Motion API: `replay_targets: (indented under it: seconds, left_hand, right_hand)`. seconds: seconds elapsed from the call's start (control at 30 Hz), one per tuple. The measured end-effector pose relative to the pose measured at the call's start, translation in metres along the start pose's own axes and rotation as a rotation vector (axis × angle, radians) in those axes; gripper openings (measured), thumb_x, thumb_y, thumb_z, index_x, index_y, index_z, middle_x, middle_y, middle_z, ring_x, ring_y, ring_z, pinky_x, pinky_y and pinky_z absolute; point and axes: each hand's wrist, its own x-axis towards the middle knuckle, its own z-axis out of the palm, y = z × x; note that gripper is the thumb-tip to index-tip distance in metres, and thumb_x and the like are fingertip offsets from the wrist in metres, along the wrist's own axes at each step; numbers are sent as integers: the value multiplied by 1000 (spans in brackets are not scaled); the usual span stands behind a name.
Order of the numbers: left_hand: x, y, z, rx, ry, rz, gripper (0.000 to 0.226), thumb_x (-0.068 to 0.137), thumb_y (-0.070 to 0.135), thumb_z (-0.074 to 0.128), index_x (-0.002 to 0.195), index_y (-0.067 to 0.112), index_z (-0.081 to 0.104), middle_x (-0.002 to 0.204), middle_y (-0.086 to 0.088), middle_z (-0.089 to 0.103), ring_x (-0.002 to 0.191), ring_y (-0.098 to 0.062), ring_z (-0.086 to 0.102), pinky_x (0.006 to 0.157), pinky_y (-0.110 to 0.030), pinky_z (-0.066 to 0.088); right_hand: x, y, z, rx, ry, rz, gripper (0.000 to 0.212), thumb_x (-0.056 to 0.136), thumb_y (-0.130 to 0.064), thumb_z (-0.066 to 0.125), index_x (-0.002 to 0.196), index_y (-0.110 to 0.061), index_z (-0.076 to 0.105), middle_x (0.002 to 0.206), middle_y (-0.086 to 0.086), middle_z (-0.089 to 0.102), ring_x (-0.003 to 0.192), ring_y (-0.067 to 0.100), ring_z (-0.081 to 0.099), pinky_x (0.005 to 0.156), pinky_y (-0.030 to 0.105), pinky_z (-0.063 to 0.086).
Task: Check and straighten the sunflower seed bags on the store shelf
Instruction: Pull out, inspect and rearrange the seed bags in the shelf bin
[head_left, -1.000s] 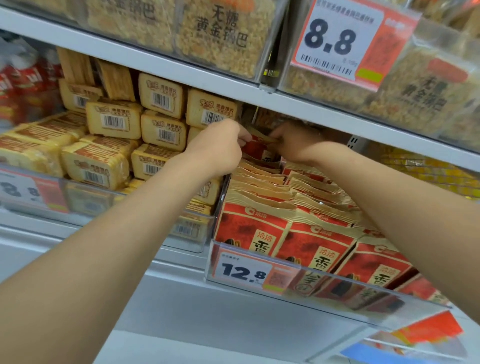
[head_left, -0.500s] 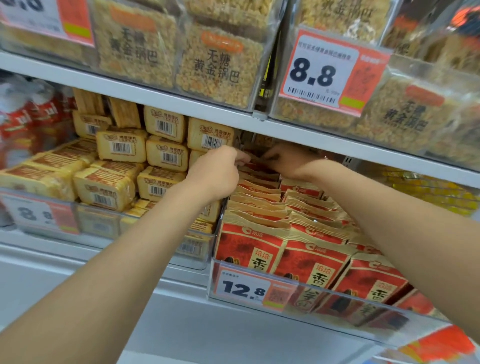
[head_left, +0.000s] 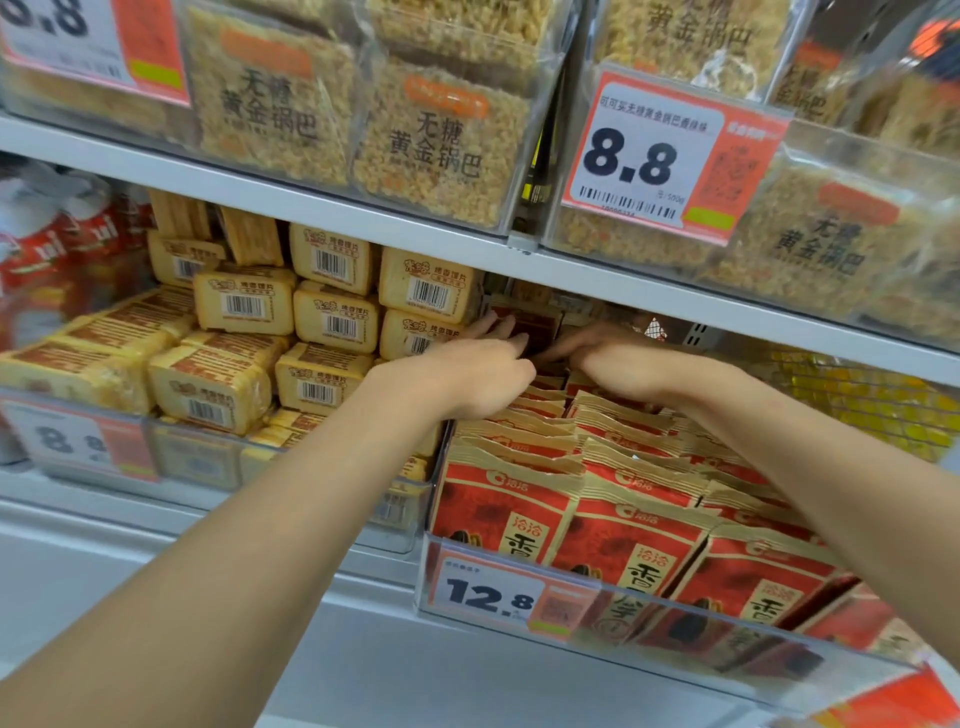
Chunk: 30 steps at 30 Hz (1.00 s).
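A grey metal store shelf (head_left: 322, 213) under flat shop light, packed in clear bins: rice-crust packs (head_left: 441, 140) and an 8.8 price tag (head_left: 649, 156) above, stacked yellow snack packs (head_left: 337, 317) to the left. The sunflower seed bags (head_left: 613, 540), red and tan, stand in leaning rows inside a clear tray (head_left: 769, 654) that bears a 12.8 price tag (head_left: 488, 597).

A person reaches both arms to the dim back of the tray. The left hand (head_left: 467, 374) has its fingers (head_left: 491, 326) stretched out and released against a dark rear bag (head_left: 535, 322). The right hand (head_left: 608, 353) meets the same bag from the other side, but blur hides whether its fingers grasp it.

The risks look plain. The rows lean on one another, so a tug at the back could tip the neighbours. Both forearms hang just over the front rows, and a dragged arm could pull bags across the tray's low front wall. The left wrist passes close beside the yellow stack, which a careless nudge might topple.
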Motion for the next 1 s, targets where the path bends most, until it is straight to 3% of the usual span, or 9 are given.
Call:
replay_targets:
  seconds: [0.2, 0.3, 0.33, 0.4, 0.47, 0.57, 0.7, 0.83, 1.0]
  left_hand:
    - [5, 4, 0, 38, -100, -56, 58, 104, 40, 21, 158, 21, 8, 166, 2, -4, 152, -14, -10, 123, -38, -4]
    - [3, 4, 0, 73, -107, -50, 57, 105, 40, 18, 158, 20, 9, 166, 1, -3, 152, -16, -9, 123, -38, -2]
    - [3, 4, 0, 80, -109, -47, 58, 105, 40, 18, 158, 20, 9, 166, 1, -2, 152, -16, -8, 123, -38, -2]
    - [3, 3, 1, 94, -106, -41, 58, 104, 41, 18, 158, 21, 10, 166, 2, -1, 152, -15, -6, 124, -38, -1]
    - [2, 2, 1, 106, -104, -36, 58, 104, 41, 17, 158, 20, 11, 166, 2, 0, 152, -14, -6, 124, -37, 0]
    - [1, 0, 0, 103, -101, -18, 57, 104, 40, 18, 158, 21, 12, 166, 3, 1, 152, -13, -6, 124, -37, 0]
    - [0, -1, 1, 100, -105, -8, 57, 105, 40, 18, 158, 20, 12, 166, 2, 2, 152, -13, -6, 124, -37, 0]
    - [-2, -2, 0, 117, -117, 1, 57, 105, 41, 18, 158, 20, 12, 166, 1, 4, 152, -15, -6, 124, -37, 0]
    - [-7, -2, 0, 71, -110, 18, 56, 106, 38, 20, 158, 19, 15, 166, 0, 5, 152, -15, -6, 123, -35, -1]
  right_hand:
    - [2, 2, 0, 20, -29, -36, 50, 96, 0, 33, 122, -24, 68, 137, 1, 57, 122, 20, 54, 101, 28, 42]
    - [7, 6, 0, 89, 111, 37, 46, 103, -10, 30, 126, -32, 62, 113, -4, 65, 78, 17, 60, 61, 21, 44]
    - [12, 6, 1, 80, 170, 61, 44, 103, -13, 30, 132, -34, 56, 112, -2, 64, 72, 19, 57, 57, 24, 43]
    - [27, 7, 5, -11, 211, 44, 46, 102, -13, 33, 145, -29, 41, 129, 10, 59, 95, 27, 61, 79, 34, 52]
    - [42, 8, 9, -49, 160, 21, 50, 99, -11, 39, 148, -19, 35, 136, 16, 52, 114, 31, 54, 100, 44, 46]
    - [56, 9, 12, -21, 115, 19, 48, 97, -11, 43, 144, -18, 37, 128, 16, 55, 106, 29, 56, 95, 44, 48]
    - [58, 9, 15, -20, 185, 24, 45, 97, -17, 56, 141, -16, 45, 137, 13, 53, 123, 30, 51, 104, 39, 42]
    - [61, 7, 15, 52, 175, 69, 53, 90, -29, 69, 137, -13, 50, 137, 9, 55, 125, 28, 52, 104, 35, 42]
    - [62, 1, 17, -16, 187, 49, 27, 100, -32, 53, 117, -15, 64, 117, 9, 65, 109, 28, 60, 81, 27, 39]
